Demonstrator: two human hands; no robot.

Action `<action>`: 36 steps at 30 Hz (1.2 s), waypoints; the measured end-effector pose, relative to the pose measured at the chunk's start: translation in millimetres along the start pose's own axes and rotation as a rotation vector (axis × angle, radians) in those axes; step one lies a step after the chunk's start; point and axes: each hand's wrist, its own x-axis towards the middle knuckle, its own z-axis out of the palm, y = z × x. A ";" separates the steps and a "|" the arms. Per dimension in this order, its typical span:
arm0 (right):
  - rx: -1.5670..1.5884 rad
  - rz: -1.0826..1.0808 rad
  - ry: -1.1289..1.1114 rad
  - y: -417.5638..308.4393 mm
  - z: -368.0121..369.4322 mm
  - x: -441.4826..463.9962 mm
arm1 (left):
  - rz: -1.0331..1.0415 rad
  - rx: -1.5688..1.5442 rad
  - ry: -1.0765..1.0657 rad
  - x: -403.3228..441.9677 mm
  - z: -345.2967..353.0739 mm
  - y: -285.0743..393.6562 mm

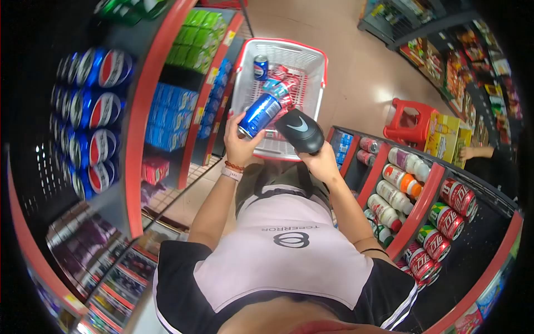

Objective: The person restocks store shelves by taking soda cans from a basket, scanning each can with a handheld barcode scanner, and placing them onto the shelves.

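My left hand [240, 143] is closed around a blue drink can [260, 116], tilted so its barcode faces up and to the right. My right hand [324, 162] grips a black barcode scanner [301, 131] with a white tick-shaped mark on its head. The scanner's front end is close beside the can; whether they touch I cannot tell. Below both lies a white shopping basket [318, 83] with a red rim. Inside it, a blue Pepsi can [261, 68] stands at the far left, and several red cans [286, 84] lie near the middle, partly hidden.
Shelves with Pepsi cans [108, 108] rise on my left. On the right, shelves hold bottles [385, 212] and red cans [418, 261]. A red stool [410, 119] and yellow cartons [442, 133] stand beyond. Another person's hand [473, 152] shows at the far right.
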 end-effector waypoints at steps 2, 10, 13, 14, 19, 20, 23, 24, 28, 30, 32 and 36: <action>-0.062 -0.024 -0.083 4.0 16.2 -11.6 | -0.076 -0.034 0.030 -25.7 -22.6 10.2; -0.243 -0.094 -0.237 -7.4 68.9 -51.5 | -0.038 -0.133 0.223 -98.7 -84.5 -5.1; -0.304 -0.119 -0.265 -19.5 81.3 -61.4 | -0.011 -0.136 0.278 -113.3 -100.5 -4.7; -0.312 -0.120 -0.281 -22.7 84.9 -63.5 | -0.018 -0.141 0.289 -117.3 -105.4 -3.1; -0.313 -0.181 -0.309 -36.4 100.8 -74.2 | 0.017 -0.064 0.349 -132.6 -130.3 4.7; -0.278 -0.184 -0.308 -38.7 104.2 -76.6 | 0.026 -0.044 0.358 -136.0 -134.9 6.9; -0.232 -0.230 -0.378 -36.5 107.0 -74.6 | 0.016 -0.089 0.399 -146.9 -147.7 11.4; -0.238 -0.236 -0.389 -38.6 107.7 -74.5 | -0.003 -0.156 0.412 -151.0 -151.3 12.6; -0.235 -0.204 -0.395 -51.8 111.5 -78.5 | 0.019 -0.109 0.510 -168.5 -171.8 17.2; -0.260 -0.232 -0.418 -57.3 113.9 -81.7 | -0.001 -0.085 0.540 -176.3 -186.0 29.8; -0.256 -0.250 -0.438 -58.9 117.0 -84.4 | -0.077 -0.153 0.590 -180.6 -201.6 54.6; -0.233 -0.215 -0.441 -45.7 122.9 -82.4 | 0.078 -0.082 0.730 -185.3 -242.8 86.2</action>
